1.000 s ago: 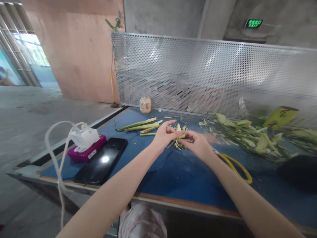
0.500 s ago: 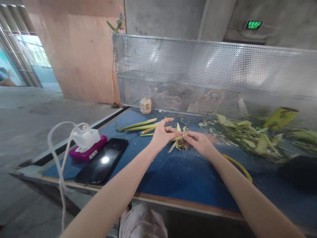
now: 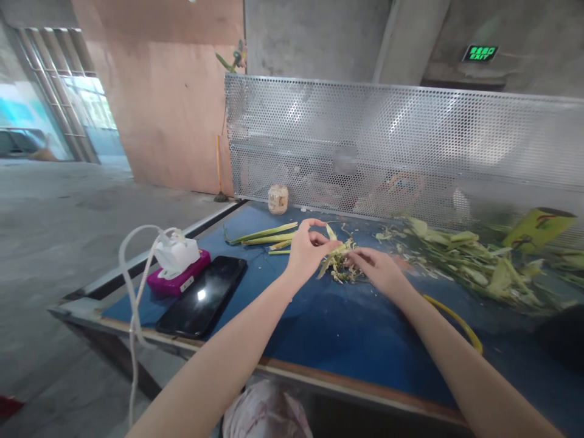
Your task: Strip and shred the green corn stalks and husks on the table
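Note:
My left hand pinches a pale green plant piece between thumb and fingertips. Its pointed leaf tip sticks up above them. Just to the right, my right hand has its fingertips pressed together over a small heap of shredded plant scraps; whatever is between them is too small to make out. The fingertips of the two hands are a little apart. Beyond my left hand lie several long green stalks on the blue tabletop.
At left are a black phone, a magenta power strip and a white charger with a dangling cable. A jar stands before the perforated metal screen. Rightward are a leaf pile, yellow container and curved yellow strip.
My right fingertips have drawn away from my left ones, rightward and down towards the scraps. The left hand still pinches the plant piece. The whole view has shifted slightly.

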The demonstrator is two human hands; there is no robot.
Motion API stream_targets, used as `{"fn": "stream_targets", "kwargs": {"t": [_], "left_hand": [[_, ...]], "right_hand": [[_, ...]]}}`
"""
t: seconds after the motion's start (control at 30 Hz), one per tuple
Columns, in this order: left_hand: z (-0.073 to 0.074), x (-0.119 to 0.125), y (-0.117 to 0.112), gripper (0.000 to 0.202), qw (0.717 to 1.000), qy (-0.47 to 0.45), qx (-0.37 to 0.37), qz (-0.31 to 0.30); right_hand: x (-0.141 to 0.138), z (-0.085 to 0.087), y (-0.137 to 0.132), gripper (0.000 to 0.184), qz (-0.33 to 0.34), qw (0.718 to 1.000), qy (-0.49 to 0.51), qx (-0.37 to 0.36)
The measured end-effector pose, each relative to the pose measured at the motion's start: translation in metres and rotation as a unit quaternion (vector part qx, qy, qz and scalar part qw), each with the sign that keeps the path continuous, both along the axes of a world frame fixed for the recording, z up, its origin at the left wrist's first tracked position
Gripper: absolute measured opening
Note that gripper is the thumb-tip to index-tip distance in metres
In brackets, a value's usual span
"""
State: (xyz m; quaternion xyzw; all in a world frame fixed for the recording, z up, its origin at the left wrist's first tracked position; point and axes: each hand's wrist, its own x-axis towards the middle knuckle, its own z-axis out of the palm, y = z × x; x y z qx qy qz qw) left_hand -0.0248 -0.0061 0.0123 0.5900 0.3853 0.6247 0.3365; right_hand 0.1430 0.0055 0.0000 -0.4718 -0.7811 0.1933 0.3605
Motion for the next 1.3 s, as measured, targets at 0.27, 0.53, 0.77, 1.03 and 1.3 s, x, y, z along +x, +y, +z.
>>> {"fn": "stream_targets", "kwargs": {"t": [0.27,0.53,0.77,1.03,1.3], "left_hand": [[0.000,-0.014,0.012,0.036,0.985,-0.044,0.061,0.155],[0.016,-0.026,0.004,0.034,0.960,-0.061,0.119,0.244],[0.014,-0.036,0.010,0.019,0.921,0.047,0.187,0.339],[-0.004,-0.023,0.015,0.018,0.904,0.258,0.207,0.270],[-0.011,-0.017,0.023,0.018,0.887,0.329,0.237,0.219]], "right_hand": [[-0.012,-0.004,-0.009,0.015,0.024,0.996,-0.079,0.022],[-0.010,-0.004,-0.005,0.018,-0.008,0.996,-0.079,0.052],[0.009,-0.002,0.011,0.017,-0.081,0.992,-0.038,0.084],[0.022,0.011,0.006,0.017,-0.038,0.995,-0.085,0.045],[0.037,0.006,-0.056,0.022,-0.008,0.955,-0.287,0.077]]}}
